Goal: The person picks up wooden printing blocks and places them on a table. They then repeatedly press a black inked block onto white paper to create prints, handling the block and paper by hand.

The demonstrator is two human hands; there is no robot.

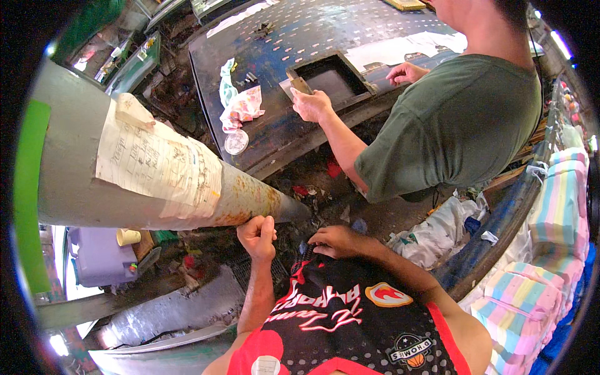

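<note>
My left hand [257, 239] is closed into a loose fist beside the lower end of a grey, rust-stained post [247, 197]. I see nothing in it, and whether it touches the post I cannot tell. Close against the front of my black and red jersey [331, 300] rests my right hand [337, 241], its fingers slightly bent and apart, with nothing visible in them. Across from me, a person in a dark green shirt [456, 119] holds a small brown block [300, 84] at a dark rectangular frame [334, 78].
The frame lies on a dark worktable [287, 37] with rows of small marks. Crumpled patterned cloth [244, 107] and a round clear lid [236, 142] lie near its edge. Handwritten paper [159, 159] covers the post. Pastel striped stacks [525, 294] stand right; a purple bin [103, 256] stands left.
</note>
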